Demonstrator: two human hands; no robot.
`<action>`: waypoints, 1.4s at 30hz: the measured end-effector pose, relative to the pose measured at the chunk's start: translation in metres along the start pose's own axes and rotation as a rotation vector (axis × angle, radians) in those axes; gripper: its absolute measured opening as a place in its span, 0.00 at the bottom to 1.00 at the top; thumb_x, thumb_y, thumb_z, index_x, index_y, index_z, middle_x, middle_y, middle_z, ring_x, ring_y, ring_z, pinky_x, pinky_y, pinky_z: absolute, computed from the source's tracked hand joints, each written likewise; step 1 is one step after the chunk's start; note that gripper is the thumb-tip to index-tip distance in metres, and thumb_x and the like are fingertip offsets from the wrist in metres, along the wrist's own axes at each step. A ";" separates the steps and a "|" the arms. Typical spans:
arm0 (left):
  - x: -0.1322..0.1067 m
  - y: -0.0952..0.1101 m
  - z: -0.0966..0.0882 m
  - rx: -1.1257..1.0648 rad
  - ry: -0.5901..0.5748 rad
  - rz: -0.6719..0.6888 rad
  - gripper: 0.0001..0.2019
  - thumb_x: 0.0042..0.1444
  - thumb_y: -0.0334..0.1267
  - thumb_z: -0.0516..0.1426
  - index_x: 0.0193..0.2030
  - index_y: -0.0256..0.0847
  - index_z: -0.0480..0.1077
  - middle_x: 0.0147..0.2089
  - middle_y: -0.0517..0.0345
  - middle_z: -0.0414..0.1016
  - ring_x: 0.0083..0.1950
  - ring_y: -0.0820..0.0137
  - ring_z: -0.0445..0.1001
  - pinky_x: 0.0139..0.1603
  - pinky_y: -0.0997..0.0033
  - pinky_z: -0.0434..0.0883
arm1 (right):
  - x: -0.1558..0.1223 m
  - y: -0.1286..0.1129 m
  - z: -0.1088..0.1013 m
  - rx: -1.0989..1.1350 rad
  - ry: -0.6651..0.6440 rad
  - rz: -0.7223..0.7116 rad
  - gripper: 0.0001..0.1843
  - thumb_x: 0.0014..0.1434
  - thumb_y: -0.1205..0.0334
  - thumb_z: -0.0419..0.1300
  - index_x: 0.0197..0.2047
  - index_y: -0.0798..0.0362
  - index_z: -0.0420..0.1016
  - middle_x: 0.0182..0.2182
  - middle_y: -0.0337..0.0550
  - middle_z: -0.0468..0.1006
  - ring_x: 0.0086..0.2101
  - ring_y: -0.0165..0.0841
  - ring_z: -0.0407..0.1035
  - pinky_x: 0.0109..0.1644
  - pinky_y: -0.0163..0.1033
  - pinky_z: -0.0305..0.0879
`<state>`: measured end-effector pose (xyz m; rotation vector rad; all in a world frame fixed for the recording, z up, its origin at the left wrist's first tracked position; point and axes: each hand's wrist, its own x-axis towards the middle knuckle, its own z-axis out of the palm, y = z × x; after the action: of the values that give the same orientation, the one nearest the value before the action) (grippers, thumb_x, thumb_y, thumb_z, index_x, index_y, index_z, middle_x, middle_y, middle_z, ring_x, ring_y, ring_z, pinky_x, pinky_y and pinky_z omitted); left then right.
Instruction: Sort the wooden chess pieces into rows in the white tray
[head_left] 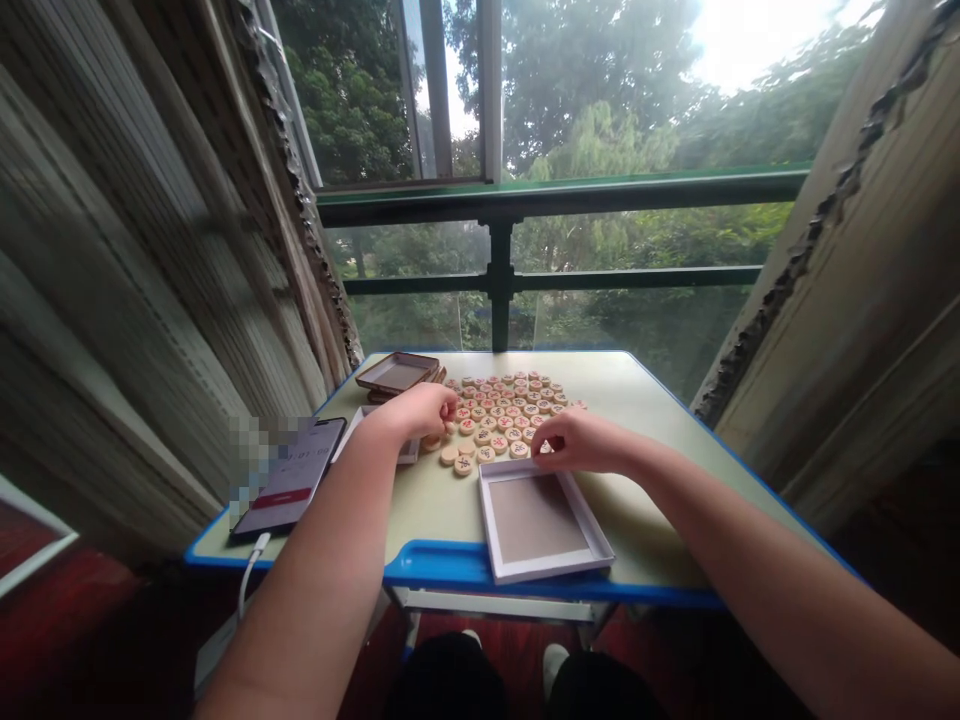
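Several round wooden chess pieces (504,405) with red and dark characters lie spread on a small blue-edged table (637,400). My left hand (421,408) rests at the left edge of the pieces with its fingers curled and touching them. My right hand (581,440) lies at the near right edge of the pieces, fingers bent in a pinch over one piece. An empty white-rimmed box tray (538,520) sits just in front of my right hand, at the table's near edge.
A brown box lid (397,372) lies at the far left of the table, and another white tray (352,425) shows partly under my left arm. A phone (289,478) with a cable lies at the left corner. Window railing (499,280) stands behind; curtains hang both sides.
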<state>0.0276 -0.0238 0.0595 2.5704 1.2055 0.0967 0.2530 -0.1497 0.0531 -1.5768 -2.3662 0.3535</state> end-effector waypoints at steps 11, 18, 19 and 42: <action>-0.003 -0.003 -0.005 -0.154 -0.122 0.005 0.20 0.29 0.24 0.53 0.33 0.38 0.76 0.31 0.57 0.76 0.32 0.68 0.73 0.27 0.76 0.64 | -0.001 0.001 0.000 -0.014 -0.017 -0.014 0.08 0.48 0.66 0.58 0.29 0.55 0.79 0.21 0.38 0.74 0.22 0.25 0.61 0.29 0.30 0.56; -0.011 0.002 -0.006 -0.171 -0.163 -0.026 0.12 0.37 0.36 0.57 0.31 0.38 0.76 0.26 0.57 0.75 0.28 0.70 0.70 0.26 0.76 0.62 | -0.001 -0.001 -0.001 -0.038 -0.003 -0.024 0.09 0.48 0.66 0.57 0.29 0.55 0.79 0.21 0.38 0.74 0.22 0.25 0.62 0.29 0.30 0.57; -0.011 0.002 -0.006 -0.180 -0.175 -0.019 0.13 0.37 0.39 0.59 0.31 0.38 0.77 0.26 0.57 0.75 0.27 0.70 0.70 0.26 0.75 0.62 | -0.001 -0.001 -0.001 -0.039 -0.004 -0.028 0.09 0.49 0.66 0.57 0.29 0.55 0.79 0.21 0.39 0.74 0.22 0.25 0.62 0.29 0.30 0.57; -0.001 -0.005 -0.002 0.020 0.039 -0.075 0.10 0.41 0.33 0.59 0.33 0.40 0.78 0.33 0.56 0.79 0.33 0.70 0.73 0.29 0.76 0.62 | -0.001 0.000 -0.001 -0.051 0.008 -0.020 0.08 0.48 0.68 0.57 0.28 0.55 0.79 0.20 0.38 0.73 0.21 0.24 0.61 0.29 0.30 0.56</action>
<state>0.0229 -0.0213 0.0602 2.5478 1.3217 0.1195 0.2535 -0.1505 0.0538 -1.5723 -2.4015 0.2848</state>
